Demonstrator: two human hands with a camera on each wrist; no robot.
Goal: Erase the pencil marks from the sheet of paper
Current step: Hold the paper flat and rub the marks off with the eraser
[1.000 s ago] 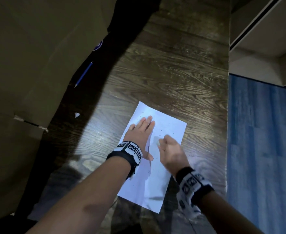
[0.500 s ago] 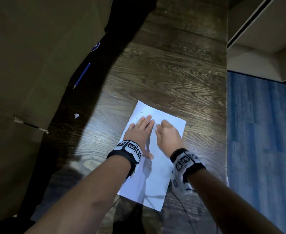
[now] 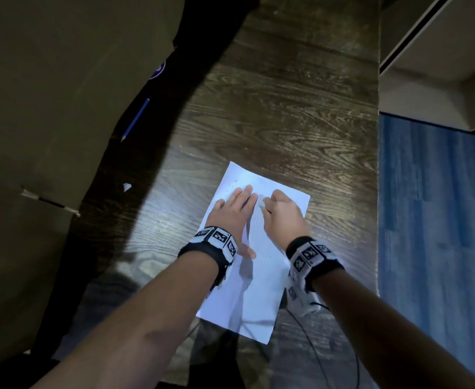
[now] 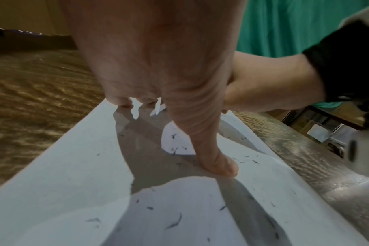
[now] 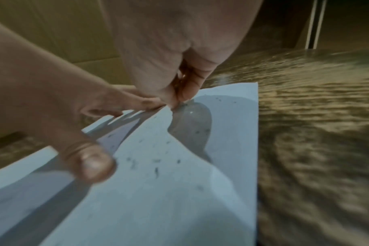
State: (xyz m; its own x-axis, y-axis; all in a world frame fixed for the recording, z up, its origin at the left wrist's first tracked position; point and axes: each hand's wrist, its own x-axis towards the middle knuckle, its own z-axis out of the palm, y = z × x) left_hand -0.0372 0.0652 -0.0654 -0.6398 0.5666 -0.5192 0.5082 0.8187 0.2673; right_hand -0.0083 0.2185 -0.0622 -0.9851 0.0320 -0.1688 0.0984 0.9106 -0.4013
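Well, paper [image 3: 261, 290] near table [image 3: 287, 122] edge.

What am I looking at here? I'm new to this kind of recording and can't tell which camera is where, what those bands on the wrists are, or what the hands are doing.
No machine here: a person works with two bare hands. The patterned bands on the wrists carry small cameras.

The wide picture comes from a camera on the person's head, looking down at a dark wooden table. The other two look along each hand from its wrist.

On the table lies a white sheet of paper, sprinkled with small dark crumbs. The left hand lies flat on it, fingers straight, holding it down. The right hand is curled, its fingertips pinching something small and pale against the paper, probably an eraser; it is mostly hidden.

Farther off, at the left, lie a blue pencil and a small white scrap.
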